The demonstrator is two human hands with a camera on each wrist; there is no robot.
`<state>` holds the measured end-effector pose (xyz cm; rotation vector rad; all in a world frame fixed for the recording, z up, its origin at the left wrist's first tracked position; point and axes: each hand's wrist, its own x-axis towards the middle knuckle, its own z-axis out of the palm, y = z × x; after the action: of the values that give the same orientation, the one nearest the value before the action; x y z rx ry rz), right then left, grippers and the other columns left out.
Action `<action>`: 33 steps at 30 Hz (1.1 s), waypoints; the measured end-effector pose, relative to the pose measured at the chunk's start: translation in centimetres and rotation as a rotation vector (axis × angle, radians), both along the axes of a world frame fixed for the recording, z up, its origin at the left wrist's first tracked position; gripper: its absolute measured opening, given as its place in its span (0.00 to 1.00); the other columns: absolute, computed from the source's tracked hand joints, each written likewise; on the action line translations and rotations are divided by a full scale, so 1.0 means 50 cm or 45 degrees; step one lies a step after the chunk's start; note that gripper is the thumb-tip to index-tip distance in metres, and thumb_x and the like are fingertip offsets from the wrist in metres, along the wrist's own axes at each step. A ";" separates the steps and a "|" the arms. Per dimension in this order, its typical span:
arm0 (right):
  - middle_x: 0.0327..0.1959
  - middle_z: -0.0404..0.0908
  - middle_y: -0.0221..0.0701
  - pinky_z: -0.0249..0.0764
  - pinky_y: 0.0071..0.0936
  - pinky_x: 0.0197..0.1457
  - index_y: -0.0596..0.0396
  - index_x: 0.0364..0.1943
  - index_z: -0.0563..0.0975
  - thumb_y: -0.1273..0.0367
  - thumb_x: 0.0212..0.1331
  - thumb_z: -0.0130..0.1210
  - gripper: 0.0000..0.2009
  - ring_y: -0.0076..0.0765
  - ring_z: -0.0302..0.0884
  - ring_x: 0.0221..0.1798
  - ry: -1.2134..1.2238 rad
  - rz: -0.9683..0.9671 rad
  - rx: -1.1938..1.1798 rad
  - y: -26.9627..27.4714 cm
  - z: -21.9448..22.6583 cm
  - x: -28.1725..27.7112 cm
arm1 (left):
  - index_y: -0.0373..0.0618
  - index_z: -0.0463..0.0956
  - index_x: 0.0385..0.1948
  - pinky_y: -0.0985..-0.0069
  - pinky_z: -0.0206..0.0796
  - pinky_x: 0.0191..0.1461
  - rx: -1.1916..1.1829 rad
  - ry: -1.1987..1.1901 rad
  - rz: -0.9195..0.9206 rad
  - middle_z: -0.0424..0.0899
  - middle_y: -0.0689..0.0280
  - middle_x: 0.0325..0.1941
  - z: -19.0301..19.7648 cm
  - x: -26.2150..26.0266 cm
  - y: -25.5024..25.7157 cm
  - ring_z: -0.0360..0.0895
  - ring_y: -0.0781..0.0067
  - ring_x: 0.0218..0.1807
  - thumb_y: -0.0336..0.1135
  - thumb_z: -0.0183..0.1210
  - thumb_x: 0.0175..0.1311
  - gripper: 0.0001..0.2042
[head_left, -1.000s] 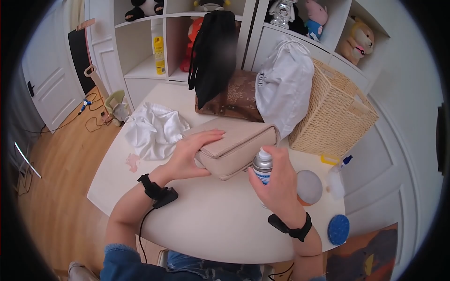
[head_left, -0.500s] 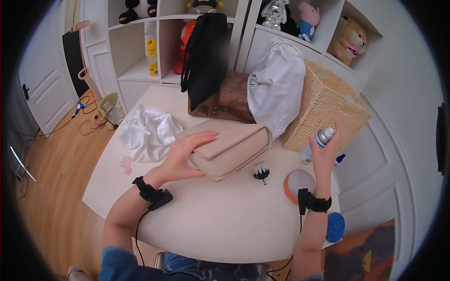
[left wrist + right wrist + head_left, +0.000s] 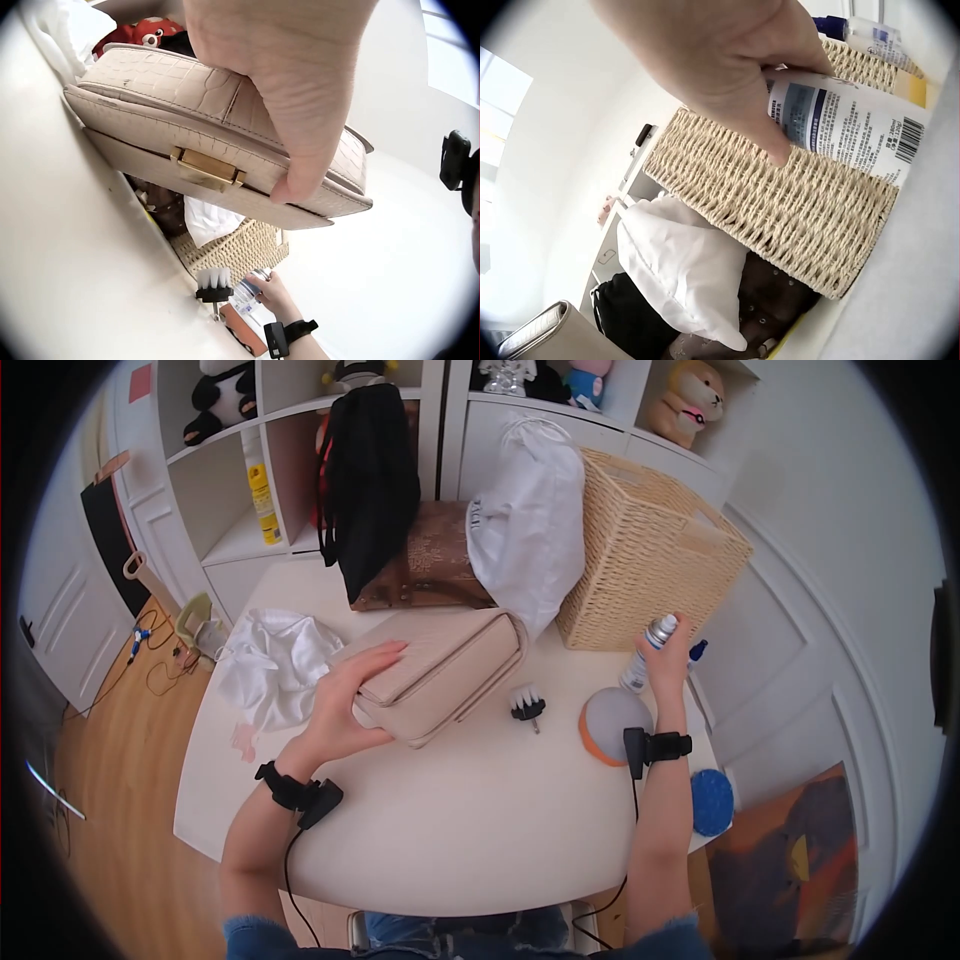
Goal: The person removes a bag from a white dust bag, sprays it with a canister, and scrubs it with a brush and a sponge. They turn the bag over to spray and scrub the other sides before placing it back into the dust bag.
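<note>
A beige handbag [image 3: 440, 670] with a gold clasp [image 3: 208, 168] lies on the white table [image 3: 450, 840]. My left hand [image 3: 345, 705] holds the bag's left end, thumb on the near side and fingers over the top; the left wrist view shows the thumb [image 3: 300, 176] beside the clasp. At the table's right side, my right hand [image 3: 668, 660] grips a spray can [image 3: 636, 672] with a white label, its base at or just above the tabletop. A brush head [image 3: 526, 703] with white bristles stands between bag and can.
Behind the can stands a wicker basket [image 3: 650, 550], beside a white cloth bag [image 3: 530, 520], a brown case [image 3: 435, 555] and a black pouch [image 3: 370, 490]. A grey-orange round pad [image 3: 617, 725] and a blue sponge [image 3: 713, 802] are near my right forearm. White satin [image 3: 275, 670] lies left.
My right hand has carried the can from beside the bag to the table's right side, then lowered it. The brush head has come into sight. The left hand still holds the bag; the head view has shifted.
</note>
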<state>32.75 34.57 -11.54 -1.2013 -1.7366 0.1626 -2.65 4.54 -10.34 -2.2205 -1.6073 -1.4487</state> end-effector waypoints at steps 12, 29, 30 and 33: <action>0.34 0.77 0.47 0.71 0.41 0.43 0.62 0.38 0.67 0.64 0.54 0.61 0.18 0.51 0.77 0.41 -0.521 0.401 -0.188 -0.181 0.101 -0.102 | 0.44 0.68 0.55 0.65 0.62 0.65 0.005 0.026 0.005 0.73 0.58 0.62 0.001 0.002 -0.004 0.69 0.55 0.65 0.31 0.72 0.34 0.37; 0.45 0.68 0.53 0.70 0.48 0.49 0.59 0.55 0.64 0.78 0.54 0.52 0.22 0.65 0.73 0.45 -0.491 0.751 -0.042 -0.299 0.136 -0.152 | 0.46 0.68 0.60 0.67 0.63 0.63 -0.078 0.033 0.087 0.74 0.59 0.61 0.015 0.007 -0.013 0.71 0.56 0.61 0.35 0.71 0.38 0.38; 0.46 0.68 0.52 0.69 0.46 0.49 0.59 0.57 0.62 0.78 0.54 0.52 0.24 0.64 0.73 0.45 -0.492 0.710 -0.031 -0.315 0.161 -0.146 | 0.45 0.68 0.60 0.68 0.63 0.63 -0.090 0.069 0.081 0.73 0.58 0.61 0.015 0.006 -0.014 0.71 0.56 0.61 0.37 0.73 0.39 0.39; 0.46 0.70 0.53 0.70 0.42 0.48 0.58 0.61 0.59 0.77 0.55 0.54 0.28 0.61 0.73 0.46 -0.411 0.821 -0.136 -0.364 0.191 -0.148 | 0.45 0.67 0.60 0.68 0.63 0.63 -0.123 0.078 0.093 0.74 0.57 0.61 0.017 0.009 -0.014 0.71 0.56 0.61 0.38 0.72 0.39 0.39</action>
<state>25.34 16.37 -2.00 -0.7249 -2.3850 0.4681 -2.20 3.82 -9.51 -2.2062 -1.7546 -1.2993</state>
